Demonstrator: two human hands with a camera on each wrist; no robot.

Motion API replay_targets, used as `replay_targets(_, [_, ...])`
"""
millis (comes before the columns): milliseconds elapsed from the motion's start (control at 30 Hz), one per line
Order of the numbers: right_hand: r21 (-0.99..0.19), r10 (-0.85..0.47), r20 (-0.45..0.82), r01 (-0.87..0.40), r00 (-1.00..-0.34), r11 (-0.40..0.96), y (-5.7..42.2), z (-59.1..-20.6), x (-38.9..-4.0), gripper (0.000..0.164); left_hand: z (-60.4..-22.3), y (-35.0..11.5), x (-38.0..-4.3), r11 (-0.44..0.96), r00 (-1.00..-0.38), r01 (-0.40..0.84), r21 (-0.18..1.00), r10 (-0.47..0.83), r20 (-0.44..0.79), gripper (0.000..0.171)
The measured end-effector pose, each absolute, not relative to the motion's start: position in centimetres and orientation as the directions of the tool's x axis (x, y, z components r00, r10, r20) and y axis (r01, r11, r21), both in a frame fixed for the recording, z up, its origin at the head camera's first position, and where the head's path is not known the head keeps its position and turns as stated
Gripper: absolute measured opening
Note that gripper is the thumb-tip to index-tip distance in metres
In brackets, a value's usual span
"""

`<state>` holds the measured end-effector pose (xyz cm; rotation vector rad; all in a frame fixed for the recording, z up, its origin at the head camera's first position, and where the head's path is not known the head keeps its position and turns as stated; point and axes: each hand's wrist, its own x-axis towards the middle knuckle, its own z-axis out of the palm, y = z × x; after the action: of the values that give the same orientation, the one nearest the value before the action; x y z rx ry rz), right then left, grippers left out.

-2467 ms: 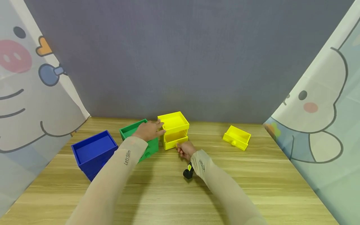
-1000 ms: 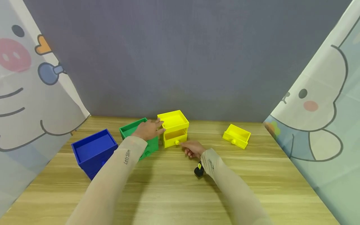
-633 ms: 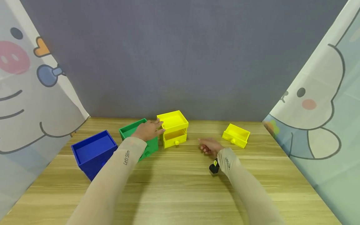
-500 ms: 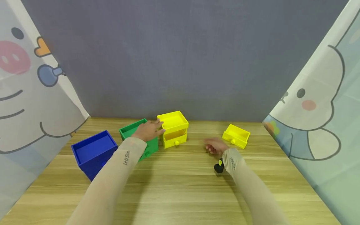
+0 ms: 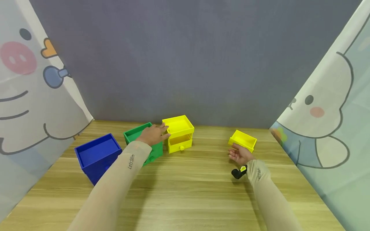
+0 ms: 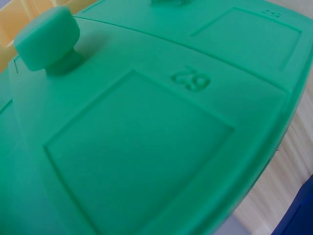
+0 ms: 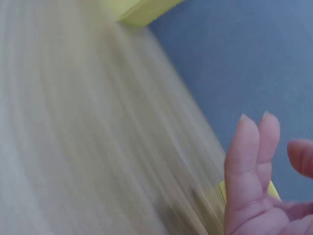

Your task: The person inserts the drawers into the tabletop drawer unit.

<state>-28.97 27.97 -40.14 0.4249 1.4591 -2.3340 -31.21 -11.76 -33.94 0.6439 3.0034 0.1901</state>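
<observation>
My left hand (image 5: 153, 134) reaches over the green drawer cabinet (image 5: 157, 150), its extended fingers touching the left side of the small yellow cabinet (image 5: 179, 125). That yellow cabinet has a tray-like top, a gap below it, and a lower drawer (image 5: 180, 146) with a round knob. A loose yellow drawer (image 5: 244, 138) lies on the table to the right. Just in front of it is my right hand (image 5: 241, 155), palm turned up and fingers loosely spread, holding nothing; it hides the drawer's knob. Green drawer fronts (image 6: 137, 152) fill the left wrist view.
A blue drawer cabinet (image 5: 98, 152) stands left of the green one on the wooden table (image 5: 185, 195). A grey wall (image 5: 185, 64) rises behind, with cartoon-printed cloths on both sides. A black wrist camera (image 5: 238, 173) sits at my right wrist.
My right hand has let go of the lower drawer's knob on the yellow cabinet and moved right to the loose drawer, turning palm up. My left hand has stayed in place.
</observation>
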Motion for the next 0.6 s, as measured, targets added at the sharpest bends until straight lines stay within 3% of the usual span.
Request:
replay_targets(133, [-0.664, -0.181, -0.442, 0.457, -0.878, -0.592, 28.6, -40.6, -28.6, 0.016, -34.1, -11.7, -31.2, 0.904, -0.909, 0.408, 0.131, 0.415, -0.034, 0.059])
replay_targets(367, [-0.550, -0.190, -0.482, 0.464, -0.855, -0.695, 29.0, -41.6, -28.8, 0.017, -33.9, -11.7, -31.0, 0.907, -0.913, 0.399, 0.134, 0.406, -0.030, 0.059])
replay_targets(600, [-0.439, -0.219, -0.465, 0.438, -0.858, -0.784, 29.7, -42.6, -29.6, 0.035, -33.8, -11.7, -31.0, 0.910, -0.915, 0.395, 0.131, 0.402, -0.033, 0.059])
